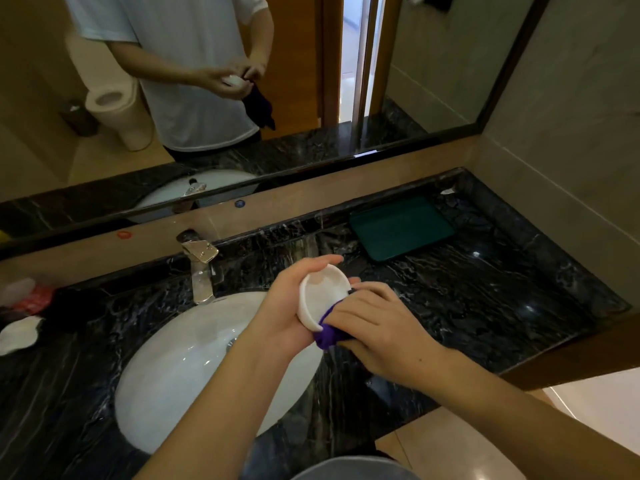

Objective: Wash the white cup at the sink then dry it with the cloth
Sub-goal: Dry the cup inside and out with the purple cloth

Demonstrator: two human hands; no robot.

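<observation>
Two hands met above the right rim of the basin in the view we recorded. We list the contents from largest to smallest. We saw a dark veined marble counter (485,306) spanning the frame, backed by a wall mirror (173,81). We saw a white oval sink (180,368) set into the counter, with a chrome tap (199,268) behind it. We noted a dark green tray (401,228) lying flat on the counter, well apart to the right. We observed the left hand (294,306) wrapped around the white cup (322,294), which was tilted on its side with its mouth facing the camera. We observed the right hand (374,327) closed on a purple cloth (329,336), pressed against the cup's lower rim. We could not identify the small objects at the far left edge.
</observation>
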